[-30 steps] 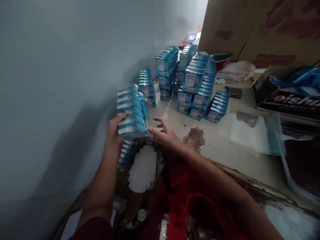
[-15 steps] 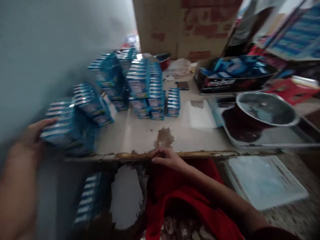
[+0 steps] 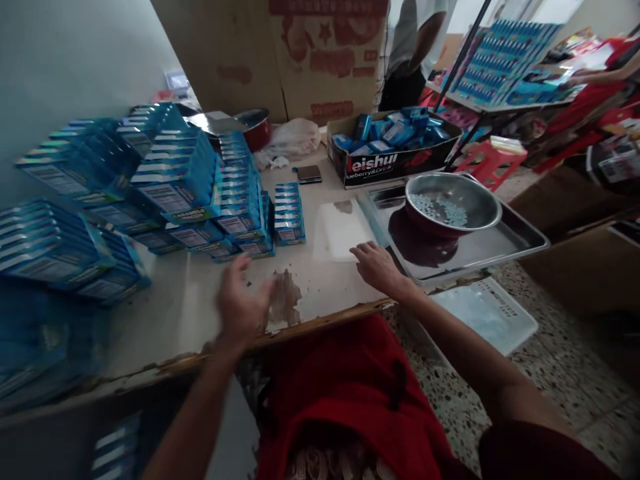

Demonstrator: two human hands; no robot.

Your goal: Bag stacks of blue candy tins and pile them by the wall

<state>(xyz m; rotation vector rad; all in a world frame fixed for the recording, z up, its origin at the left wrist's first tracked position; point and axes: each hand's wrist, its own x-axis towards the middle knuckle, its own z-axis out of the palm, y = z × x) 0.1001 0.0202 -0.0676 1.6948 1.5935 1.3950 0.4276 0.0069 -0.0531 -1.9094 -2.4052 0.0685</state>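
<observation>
My left hand (image 3: 243, 303) is over the front part of the table (image 3: 185, 293), fingers apart and slightly blurred, holding nothing. My right hand (image 3: 377, 268) rests at the near edge of a pile of white sheets (image 3: 343, 230), its fingers bent together; whether anything is pinched there is hidden. Stacks of blue boxes (image 3: 173, 177) stand at the left and middle of the table, and a small blue stack (image 3: 289, 215) stands just left of the sheets. A metal bowl (image 3: 453, 203) with small pale blue pieces sits on a metal tray (image 3: 520, 248) at the right.
Behind the sheets is a black carton (image 3: 395, 168) full of blue packets, with a dark flat object (image 3: 309, 175) beside it. A white plastic basket (image 3: 493, 320) sits below the table at right. People stand in the background.
My left hand has left the blue boxes at the far left and come to the middle. My right hand has moved from the table edge to the white sheets. The view has turned right.
</observation>
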